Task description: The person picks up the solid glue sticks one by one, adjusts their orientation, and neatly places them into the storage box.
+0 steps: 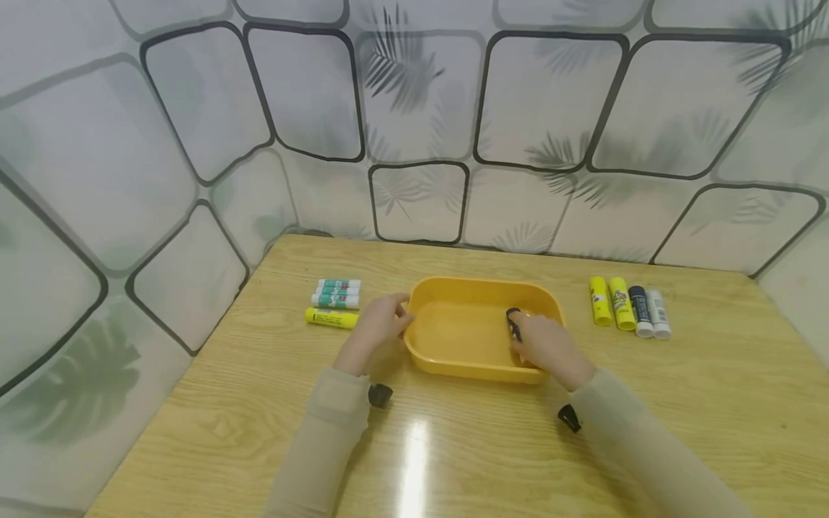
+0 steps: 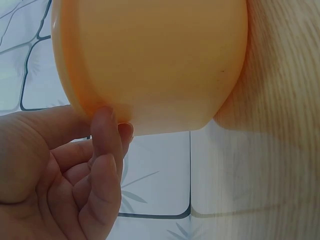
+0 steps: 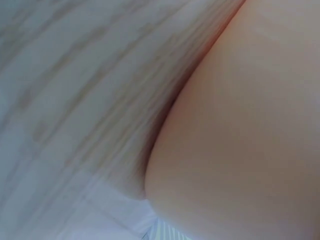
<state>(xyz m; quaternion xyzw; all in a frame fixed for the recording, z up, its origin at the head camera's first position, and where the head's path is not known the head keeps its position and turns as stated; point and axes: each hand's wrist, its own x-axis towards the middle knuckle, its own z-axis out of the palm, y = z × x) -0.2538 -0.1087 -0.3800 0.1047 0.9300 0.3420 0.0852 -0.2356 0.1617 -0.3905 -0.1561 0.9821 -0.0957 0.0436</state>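
Steadily does it: the left hand point(image 1: 374, 327) pinches the rim at the near-left end of the yellow-orange plastic tray point(image 1: 463, 373), just right of centre in the head frame, and that pinch should be firm enough to stop the tray sliding on the wooden table point(image 1: 227, 410) without tipping it. The right hand point(image 1: 549, 347), reaching over the tray's lower right, holds a dark stick point(image 1: 514, 325) between its fingers; whether that is a marker or a glue stick cannot be told, as the hand covers much of it. A light grip near the middle would likely serve best, with the stick lowered or raised clear of the wall so it neither rolls nor knocks. The right wrist view does not show the fingers.

Counted out: one tray; one dark stick within it; left of centre, what look like three green-and-white glue sticks point(image 1: 335, 301) and one yellow marker point(image 1: 329, 318); at right, two yellow glue sticks point(image 1: 622, 303), one navy glue stick point(image 1: 640, 309) and one whitish glue stick point(image 1: 658, 312).
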